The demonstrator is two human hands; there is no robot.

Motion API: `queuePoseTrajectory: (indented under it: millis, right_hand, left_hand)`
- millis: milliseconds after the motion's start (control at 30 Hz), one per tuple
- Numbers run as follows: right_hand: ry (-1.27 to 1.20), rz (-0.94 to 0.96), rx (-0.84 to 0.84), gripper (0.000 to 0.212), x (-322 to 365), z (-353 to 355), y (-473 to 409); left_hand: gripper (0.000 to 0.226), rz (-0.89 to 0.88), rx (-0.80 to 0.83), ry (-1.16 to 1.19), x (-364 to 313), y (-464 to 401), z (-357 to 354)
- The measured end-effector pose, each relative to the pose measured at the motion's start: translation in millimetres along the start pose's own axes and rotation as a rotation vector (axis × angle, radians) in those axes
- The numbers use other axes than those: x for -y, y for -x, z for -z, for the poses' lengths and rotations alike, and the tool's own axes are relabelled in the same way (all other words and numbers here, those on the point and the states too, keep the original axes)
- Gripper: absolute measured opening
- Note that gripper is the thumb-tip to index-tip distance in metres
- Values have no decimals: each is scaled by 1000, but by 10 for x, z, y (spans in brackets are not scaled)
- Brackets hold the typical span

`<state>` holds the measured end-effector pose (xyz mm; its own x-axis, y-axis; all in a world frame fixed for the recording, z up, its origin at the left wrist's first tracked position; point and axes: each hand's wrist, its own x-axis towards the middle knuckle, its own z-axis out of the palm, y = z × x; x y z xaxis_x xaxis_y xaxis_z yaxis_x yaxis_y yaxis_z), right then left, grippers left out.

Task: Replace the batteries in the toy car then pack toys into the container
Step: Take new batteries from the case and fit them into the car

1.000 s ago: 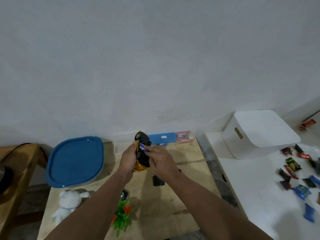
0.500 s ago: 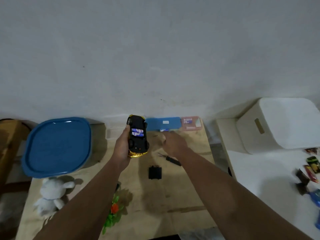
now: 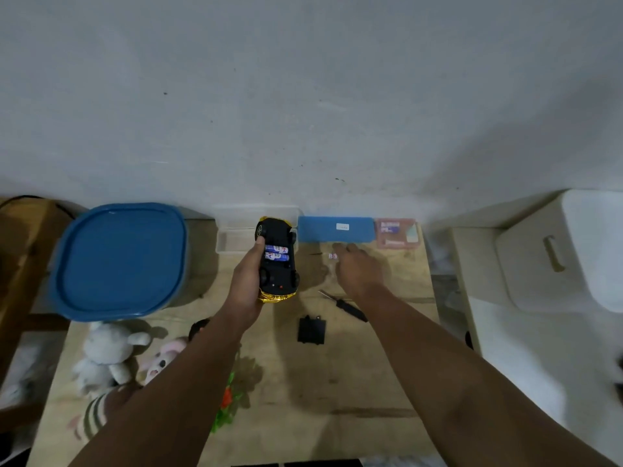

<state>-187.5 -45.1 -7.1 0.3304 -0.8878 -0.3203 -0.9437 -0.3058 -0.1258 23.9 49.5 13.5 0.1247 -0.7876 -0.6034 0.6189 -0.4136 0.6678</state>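
Two blue-labelled batteries [image 3: 277, 252] show in the upturned black-and-gold toy car [image 3: 277, 260] gripped by the left hand's fingers [image 3: 259, 245], while the right hand [image 3: 359, 271], fingers loosely spread, hovers over the wooden counter [image 3: 371, 372] near a small battery [image 3: 332, 256], right of the blue-lidded plastic container [image 3: 118, 261].

Black-and-gold toy car [image 3: 278, 264] belly up, two blue-labelled batteries [image 3: 276, 253] in its open bay, blue-lidded container [image 3: 118, 261] at left, closed

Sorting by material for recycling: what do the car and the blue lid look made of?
Car: likely plastic, matte black underside, shiny gold metallic-looking body edge. Lid: apparently smooth moulded plastic, with a faint sheen and a raised rim.
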Motion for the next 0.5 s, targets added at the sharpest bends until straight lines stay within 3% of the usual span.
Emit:
queuePoseTrajectory:
  millis: [133, 233, 333, 433, 500]
  right_hand:
    - [56, -10, 36, 29, -13, -22, -42]
    - [-51, -52, -17, 20, -5, -13, -10]
    - [-416, -149, -131, 14, 118, 114, 105]
    - [-861, -94, -242, 30, 454, 438, 306]
    - [-1066, -42, -284, 26, 713, 688, 450]
  left_hand:
    - [56, -9, 16, 1, -12, 54, -4]
    - [53, -14, 2, -7, -65, 137, 0]
    - [48, -18, 10, -23, -147, 266, 0]
    - [45, -34, 18, -48, -257, 410, -2]
    - [44, -53, 28, -63, -351, 528, -27]
